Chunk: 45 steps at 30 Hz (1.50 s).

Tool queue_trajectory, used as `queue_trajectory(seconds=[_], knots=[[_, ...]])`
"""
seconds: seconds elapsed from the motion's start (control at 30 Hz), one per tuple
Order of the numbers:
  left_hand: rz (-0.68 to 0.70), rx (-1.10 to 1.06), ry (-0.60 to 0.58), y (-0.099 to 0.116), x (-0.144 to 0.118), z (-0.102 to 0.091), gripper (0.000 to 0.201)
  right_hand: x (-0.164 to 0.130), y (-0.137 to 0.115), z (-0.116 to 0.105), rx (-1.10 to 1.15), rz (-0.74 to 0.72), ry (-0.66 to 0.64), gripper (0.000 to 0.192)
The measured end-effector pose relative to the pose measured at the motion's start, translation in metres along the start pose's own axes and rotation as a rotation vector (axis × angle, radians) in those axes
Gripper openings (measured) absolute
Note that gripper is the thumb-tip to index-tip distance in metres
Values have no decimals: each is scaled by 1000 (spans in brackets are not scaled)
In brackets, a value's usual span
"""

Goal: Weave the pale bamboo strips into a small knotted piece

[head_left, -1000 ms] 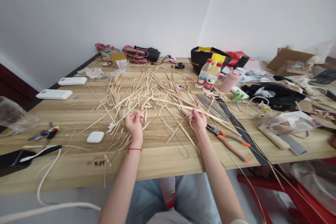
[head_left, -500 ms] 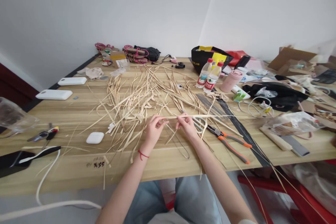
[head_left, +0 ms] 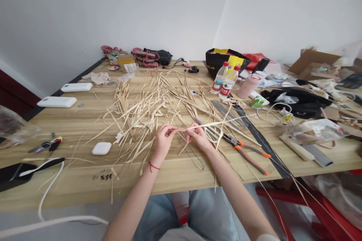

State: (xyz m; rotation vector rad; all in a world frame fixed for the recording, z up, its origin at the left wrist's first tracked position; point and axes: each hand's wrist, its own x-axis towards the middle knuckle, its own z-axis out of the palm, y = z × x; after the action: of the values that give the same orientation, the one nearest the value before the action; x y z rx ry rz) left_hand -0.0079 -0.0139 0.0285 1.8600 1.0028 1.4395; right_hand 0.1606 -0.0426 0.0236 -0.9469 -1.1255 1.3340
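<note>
A pale flat straw strip [head_left: 217,123] runs between my two hands and stretches out to the right. My left hand [head_left: 164,137] pinches its left end between thumb and fingers. Close beside it, my right hand [head_left: 197,135] grips the same strip, the free length slanting up past the knuckles. Both hands are just above the table, at the near edge of a loose heap of straw strips [head_left: 135,109]. Scissors [head_left: 212,134] lie partly hidden behind my right hand. Pliers [head_left: 240,150] with orange and grey handles rest to its right.
Two water bottles [head_left: 229,83], a pink cup [head_left: 249,86] and a black and yellow bag [head_left: 215,64] stand at the back right. A white earphone case [head_left: 102,148] and keys [head_left: 46,145] lie left. A plastic bag [head_left: 313,131] lies far right.
My right hand has moved left, closer to my left hand. The strip's free right end now slants upward instead of lying nearly level.
</note>
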Motion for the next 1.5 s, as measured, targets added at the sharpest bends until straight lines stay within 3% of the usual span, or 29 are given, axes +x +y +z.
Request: queue_trajectory(seconds=[0.33, 0.7, 1.23, 1.5], knots=[[72, 126, -166, 3, 1, -2, 6, 1, -1, 0, -12, -3, 25, 32], [-74, 55, -4, -10, 1, -4, 12, 6, 3, -10, 71, -36, 142, 33], [7, -32, -102, 13, -1, 1, 17, 0, -1, -1, 40, 3, -8, 32], [37, 60, -109, 14, -4, 2, 15, 3, 0, 0, 27, -25, 46, 32]])
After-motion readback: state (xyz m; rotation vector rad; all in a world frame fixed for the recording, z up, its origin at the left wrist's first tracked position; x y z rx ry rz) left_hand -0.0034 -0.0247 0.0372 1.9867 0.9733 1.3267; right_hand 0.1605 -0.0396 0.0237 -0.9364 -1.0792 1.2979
